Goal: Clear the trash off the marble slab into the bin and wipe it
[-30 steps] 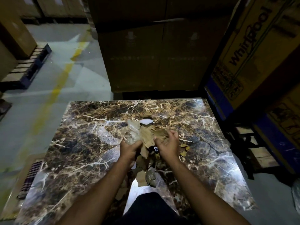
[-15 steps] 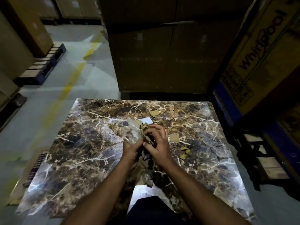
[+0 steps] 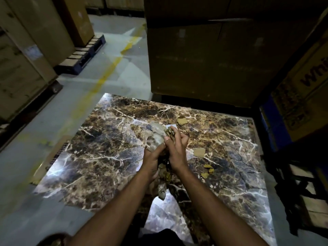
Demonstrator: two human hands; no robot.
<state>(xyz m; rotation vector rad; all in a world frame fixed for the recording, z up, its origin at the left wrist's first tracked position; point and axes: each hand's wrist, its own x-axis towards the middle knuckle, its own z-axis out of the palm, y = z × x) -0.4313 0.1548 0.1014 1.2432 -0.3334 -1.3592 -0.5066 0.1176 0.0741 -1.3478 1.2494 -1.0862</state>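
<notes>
The brown veined marble slab [image 3: 99,157] lies on the floor in front of me. Over its middle, my left hand [image 3: 150,157] and my right hand [image 3: 176,148] are pressed together around a bunch of trash [image 3: 157,134]: crumpled clear plastic with cardboard bits, lifted off the slab. Loose cardboard scraps stay on the slab: one [image 3: 182,120] at the far side, one [image 3: 199,152] right of my hands, small ones [image 3: 207,170] nearer me. A white scrap [image 3: 171,126] peeks out behind the bunch. More scraps [image 3: 162,192] lie under my wrists. No bin is in view.
Big cardboard boxes [image 3: 204,59] stand just beyond the slab, and a printed appliance box [image 3: 305,82] to the right. Stacked boxes on pallets [image 3: 81,55] line the left. Grey floor with a yellow line [image 3: 106,77] runs past the slab's left side. A wooden pallet [image 3: 312,201] sits right.
My hands have closed together and lifted the plastic and cardboard off the slab, leaving a few scraps behind. The camera has swung left.
</notes>
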